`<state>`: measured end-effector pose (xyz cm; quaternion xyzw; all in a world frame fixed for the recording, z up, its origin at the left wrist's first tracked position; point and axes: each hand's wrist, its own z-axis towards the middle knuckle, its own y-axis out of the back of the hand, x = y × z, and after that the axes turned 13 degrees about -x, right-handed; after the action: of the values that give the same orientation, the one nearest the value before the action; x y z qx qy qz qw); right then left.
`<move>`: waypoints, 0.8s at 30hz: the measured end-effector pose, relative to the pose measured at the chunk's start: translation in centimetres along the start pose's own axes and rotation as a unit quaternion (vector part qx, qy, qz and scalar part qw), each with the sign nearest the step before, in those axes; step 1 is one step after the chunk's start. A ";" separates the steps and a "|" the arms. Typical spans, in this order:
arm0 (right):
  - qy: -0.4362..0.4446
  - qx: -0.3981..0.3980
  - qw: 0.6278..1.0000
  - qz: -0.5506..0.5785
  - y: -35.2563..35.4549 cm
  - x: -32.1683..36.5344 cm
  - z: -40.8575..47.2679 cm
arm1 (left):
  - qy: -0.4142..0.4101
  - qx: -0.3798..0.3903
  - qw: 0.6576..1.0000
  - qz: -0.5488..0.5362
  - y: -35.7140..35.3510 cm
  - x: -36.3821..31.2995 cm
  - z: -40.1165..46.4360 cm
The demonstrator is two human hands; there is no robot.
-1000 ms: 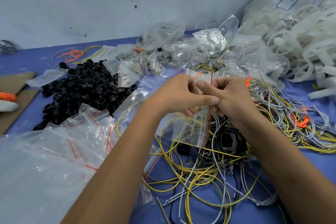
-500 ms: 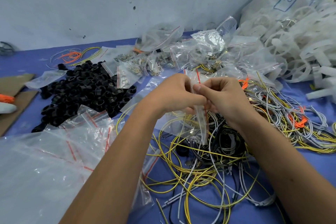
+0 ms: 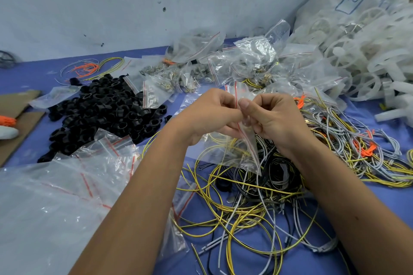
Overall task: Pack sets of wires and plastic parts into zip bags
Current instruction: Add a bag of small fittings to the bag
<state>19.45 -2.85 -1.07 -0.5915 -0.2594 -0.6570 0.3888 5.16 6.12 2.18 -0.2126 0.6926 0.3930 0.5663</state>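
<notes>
Clear plastic fills the middle of the view: a small zip bag point(image 3: 242, 138) with a red seal line is held up above the tangle of loose wires point(image 3: 245, 198) near the front edge of the blue tabletop point(image 3: 366, 203). The left hand point(image 3: 212, 116) and right hand point(image 3: 274, 118) meet at its mouth, each with a clenched grip pinching the top strip between thumb and fingers, probably so the two sides of the seal can be pressed or worked together while the body hangs free. Yellow wire seems to show through the film, so a set may already be inside, though I cannot be sure. Supplies lie within reach: black plastic parts point(image 3: 100, 114) heaped toward the left edge, empty bags point(image 3: 73, 185) at the front left corner, and filled bags point(image 3: 223, 67) along the back edge.

Against the frame one second ago, the bag's mouth looks narrower and more gathered, its body twisted slimmer, and the hands sit closer together.
</notes>
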 end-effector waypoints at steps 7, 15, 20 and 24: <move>0.044 0.004 0.998 -0.043 0.1 -0.3 0.0 | 0.018 -0.109 0.994 -0.023 -0.1 0.7 0.6; 0.102 0.067 0.983 -0.136 0.1 -0.6 -0.2 | 0.012 -0.156 0.988 -0.009 -0.1 0.2 0.2; 0.080 0.052 0.989 -0.115 0.3 -0.9 0.1 | 0.028 -0.124 0.992 -0.007 0.0 0.2 -0.1; 0.112 0.046 0.984 -0.133 0.2 -0.8 0.1 | 0.046 -0.055 0.994 -0.086 0.8 -0.4 -0.3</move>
<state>19.66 -2.69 -1.82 -0.4557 -0.3208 -0.7522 0.3516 4.54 6.27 2.85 -0.3205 0.6744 0.3700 0.5528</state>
